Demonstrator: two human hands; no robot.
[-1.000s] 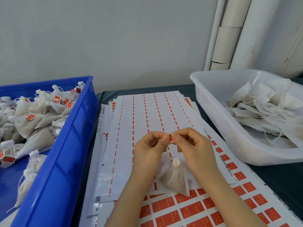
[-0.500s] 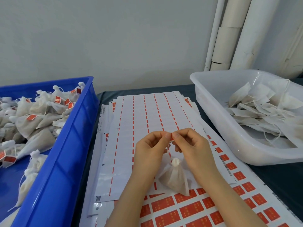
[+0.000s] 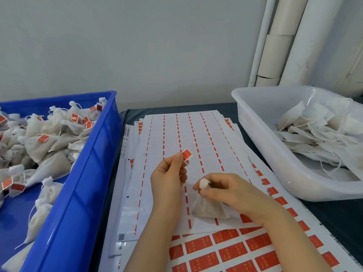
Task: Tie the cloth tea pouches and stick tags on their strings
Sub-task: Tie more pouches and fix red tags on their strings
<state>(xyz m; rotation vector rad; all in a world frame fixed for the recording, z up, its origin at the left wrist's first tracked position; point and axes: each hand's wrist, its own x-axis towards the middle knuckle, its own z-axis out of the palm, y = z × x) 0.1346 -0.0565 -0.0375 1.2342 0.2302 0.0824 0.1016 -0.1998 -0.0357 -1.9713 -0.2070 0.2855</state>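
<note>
A tied white cloth tea pouch rests on the sticker sheets in the middle of the table. My right hand pinches its knotted neck between thumb and fingers. My left hand holds the pouch's string just below a red tag, which stands up above my fingertips. The thin string between tag and pouch is barely visible.
A blue crate on the left holds several tied, tagged pouches. At the right, a white tub contains flat untied pouches. Used sticker sheets and a sheet with red tags cover the dark table. White pipes stand at the back right.
Both hands were pressing the tag together on the string. Now they have parted: my left hand keeps the tagged string raised, and my right hand has dropped to the pouch's neck.
</note>
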